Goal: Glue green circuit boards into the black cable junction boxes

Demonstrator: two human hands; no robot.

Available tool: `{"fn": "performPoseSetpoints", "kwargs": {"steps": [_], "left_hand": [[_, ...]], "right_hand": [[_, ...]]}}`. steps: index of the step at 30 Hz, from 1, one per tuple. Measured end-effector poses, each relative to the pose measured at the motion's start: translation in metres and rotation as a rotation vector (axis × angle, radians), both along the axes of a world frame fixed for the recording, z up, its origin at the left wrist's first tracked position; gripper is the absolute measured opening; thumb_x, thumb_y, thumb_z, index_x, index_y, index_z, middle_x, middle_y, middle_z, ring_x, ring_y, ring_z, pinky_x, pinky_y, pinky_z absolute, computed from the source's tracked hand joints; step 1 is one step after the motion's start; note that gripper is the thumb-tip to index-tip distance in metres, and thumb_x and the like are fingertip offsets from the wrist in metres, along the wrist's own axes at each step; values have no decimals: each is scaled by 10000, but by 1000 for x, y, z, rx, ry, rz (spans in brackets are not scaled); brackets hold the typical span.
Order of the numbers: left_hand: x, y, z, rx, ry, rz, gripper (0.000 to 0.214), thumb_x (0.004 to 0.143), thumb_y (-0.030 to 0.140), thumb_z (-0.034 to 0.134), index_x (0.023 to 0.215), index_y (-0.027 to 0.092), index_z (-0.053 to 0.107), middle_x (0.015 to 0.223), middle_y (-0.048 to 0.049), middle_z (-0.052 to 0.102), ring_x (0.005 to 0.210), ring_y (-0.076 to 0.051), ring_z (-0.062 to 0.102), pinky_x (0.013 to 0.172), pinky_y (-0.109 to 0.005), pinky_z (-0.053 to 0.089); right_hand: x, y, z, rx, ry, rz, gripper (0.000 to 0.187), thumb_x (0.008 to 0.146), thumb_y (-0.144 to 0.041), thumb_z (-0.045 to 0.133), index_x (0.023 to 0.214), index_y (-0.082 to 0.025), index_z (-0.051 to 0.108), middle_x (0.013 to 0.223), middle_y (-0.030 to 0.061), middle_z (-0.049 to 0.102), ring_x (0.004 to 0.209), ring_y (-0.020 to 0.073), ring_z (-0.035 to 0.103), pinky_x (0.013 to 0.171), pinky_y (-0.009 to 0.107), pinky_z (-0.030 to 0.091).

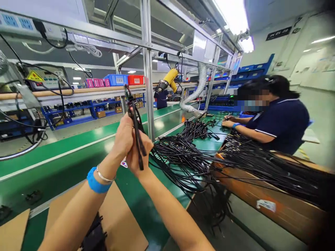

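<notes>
Both my hands are raised together above the green workbench [154, 202]. My left hand [124, 136], on the blue wristband side, is closed around a black cable [136, 129]. My right hand [138, 153] grips the same cable from the right and lower down. Two dark strands with thicker ends hang down in front of my fingers. At its top is a small dark part with tiny coloured bits, too small to make out. A large tangle of black cables [180, 150] lies just right of my hands.
A co-worker [274, 118] sits at the right, hands on the bench. Cables spill over a cardboard box [261, 198] between us. Brown cardboard [123, 216] and dark parts [94, 233] lie below my arms. A metal post [148, 76] and a yellow heat gun [169, 80] stand ahead.
</notes>
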State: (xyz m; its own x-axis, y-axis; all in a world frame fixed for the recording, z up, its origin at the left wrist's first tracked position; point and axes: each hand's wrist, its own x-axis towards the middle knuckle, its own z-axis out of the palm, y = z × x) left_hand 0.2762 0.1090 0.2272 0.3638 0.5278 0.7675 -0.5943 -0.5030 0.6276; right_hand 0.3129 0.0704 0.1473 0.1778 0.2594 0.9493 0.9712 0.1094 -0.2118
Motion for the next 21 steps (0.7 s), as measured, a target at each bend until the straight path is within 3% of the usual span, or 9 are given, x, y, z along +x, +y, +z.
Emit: {"fn": "performPoseSetpoints", "kwargs": {"steps": [3,5,8,10,11,14,16,19,21], "left_hand": [[-22,13,12,-99,-277,7,441,917,555,514,927,138,658,879,-44,658,747,-123,615,692,-236,504],[-43,15,27,-31,-365,-70,484,894,601,496,976,156,668,842,-34,653,653,-122,598,625,-262,510],[-76,11,47,191,-465,-272,469,828,603,571,990,183,702,695,5,599,515,-98,516,534,-261,489],[-92,7,54,300,-479,-360,430,853,587,559,920,197,728,584,25,530,463,-85,460,493,-237,459],[-97,5,55,329,-468,-380,433,882,585,525,881,205,733,547,30,499,441,-84,438,473,-230,444],[-106,7,55,376,-443,-370,482,933,590,430,837,223,728,498,32,459,402,-89,399,436,-229,411],[-112,12,54,406,-445,-301,502,919,623,426,829,224,717,485,32,458,390,-94,389,424,-233,397],[-126,21,51,389,-500,-100,490,842,675,509,797,219,681,485,38,465,391,-94,390,438,-240,394],[-137,25,48,349,-546,9,459,780,672,581,782,220,657,495,45,456,408,-93,398,467,-246,404]], "right_hand": [[-7,-38,-19,140,-188,244,587,831,-137,415,1416,-156,382,1297,150,559,1263,269,473,1015,464,387],[3,-66,-34,251,-296,415,581,768,-58,436,1312,-252,499,1054,61,663,1039,208,608,879,386,481],[32,-89,-46,387,4,253,413,802,-113,494,1156,-306,584,989,44,643,980,232,605,860,419,478],[44,-87,-45,207,256,228,381,864,-278,501,1243,-271,535,1189,95,597,1143,291,541,968,503,412],[45,-82,-44,42,350,310,449,886,-380,477,1315,-248,482,1271,119,560,1205,312,505,1006,530,375],[24,-65,-52,-482,529,813,757,863,-633,402,1468,-192,288,1282,152,554,1179,312,546,1000,501,398],[2,-60,-66,-686,606,1057,958,768,-692,515,1507,-184,180,1231,149,575,1074,296,611,916,449,469],[-18,-66,-79,-784,643,967,1059,677,-479,704,1518,-224,114,1172,112,596,1000,264,635,830,398,508],[-17,-72,-67,-753,597,782,862,737,-339,629,1487,-230,218,1075,82,623,966,235,642,821,378,509]]}}
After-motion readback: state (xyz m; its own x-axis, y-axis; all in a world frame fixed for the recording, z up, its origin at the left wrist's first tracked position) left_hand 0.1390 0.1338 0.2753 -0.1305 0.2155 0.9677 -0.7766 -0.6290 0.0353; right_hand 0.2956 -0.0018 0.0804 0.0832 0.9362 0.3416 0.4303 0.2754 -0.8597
